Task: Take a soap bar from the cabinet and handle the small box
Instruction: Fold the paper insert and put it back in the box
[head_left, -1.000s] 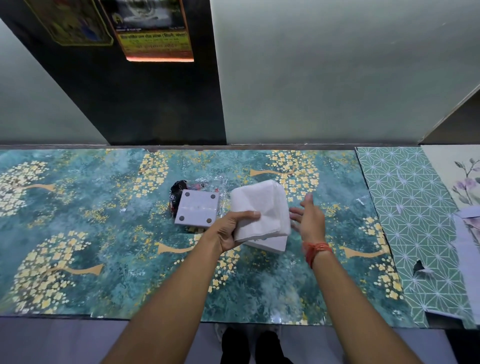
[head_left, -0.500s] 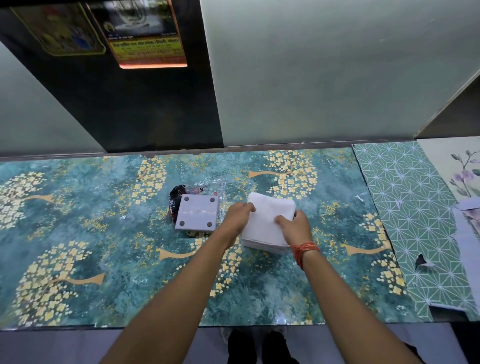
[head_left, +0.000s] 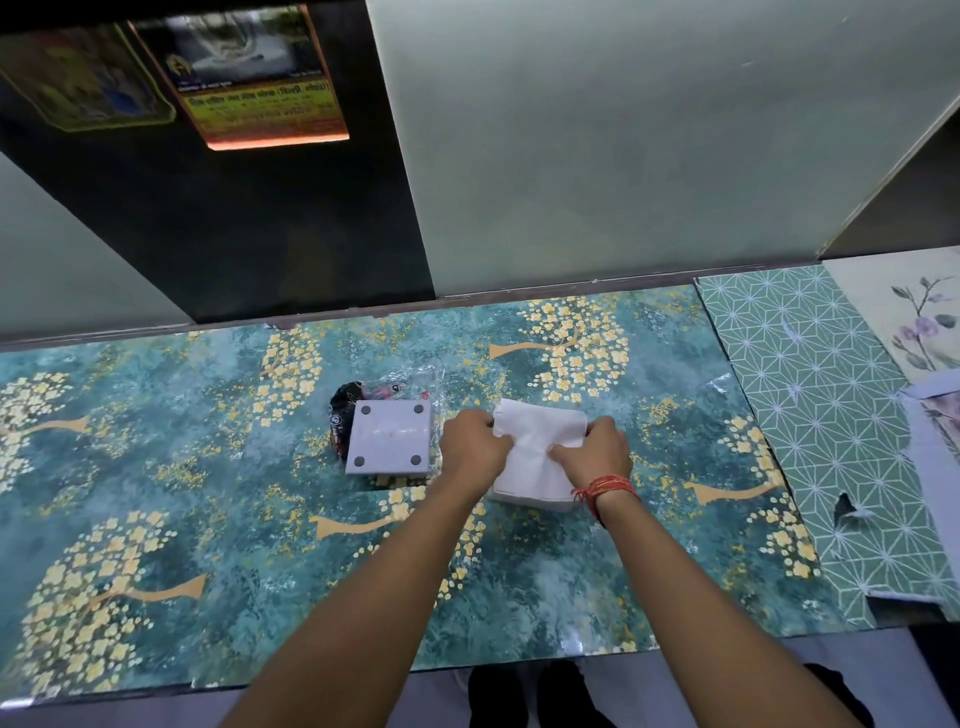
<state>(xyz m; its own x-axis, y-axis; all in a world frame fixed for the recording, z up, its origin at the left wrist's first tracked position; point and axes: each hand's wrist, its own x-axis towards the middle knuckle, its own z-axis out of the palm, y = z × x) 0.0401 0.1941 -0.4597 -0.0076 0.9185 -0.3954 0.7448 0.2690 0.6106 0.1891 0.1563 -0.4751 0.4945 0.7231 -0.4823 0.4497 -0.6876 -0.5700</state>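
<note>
A small white box (head_left: 535, 496) sits on the teal flowered counter (head_left: 208, 519), covered by a white tissue (head_left: 537, 434). My left hand (head_left: 472, 452) grips the tissue's left edge and my right hand (head_left: 595, 449), with a red thread at the wrist, pinches its right side; both press it down onto the box. Left of them lies a grey square lid (head_left: 389, 439) with dark round feet, face down. Under it is a crumpled clear plastic wrapper with a black and red packet (head_left: 345, 410). No soap bar is visible.
Frosted sliding cabinet doors (head_left: 597, 145) and a dark opening (head_left: 249, 223) with stickers rise behind the counter. At the right lie a green geometric sheet (head_left: 810, 389) and floral paper (head_left: 914, 317). The counter's front edge is near my feet.
My left hand brought the tissue down over the box and my right hand came in onto it. Both hands now pinch the tissue, which is creased in the middle.
</note>
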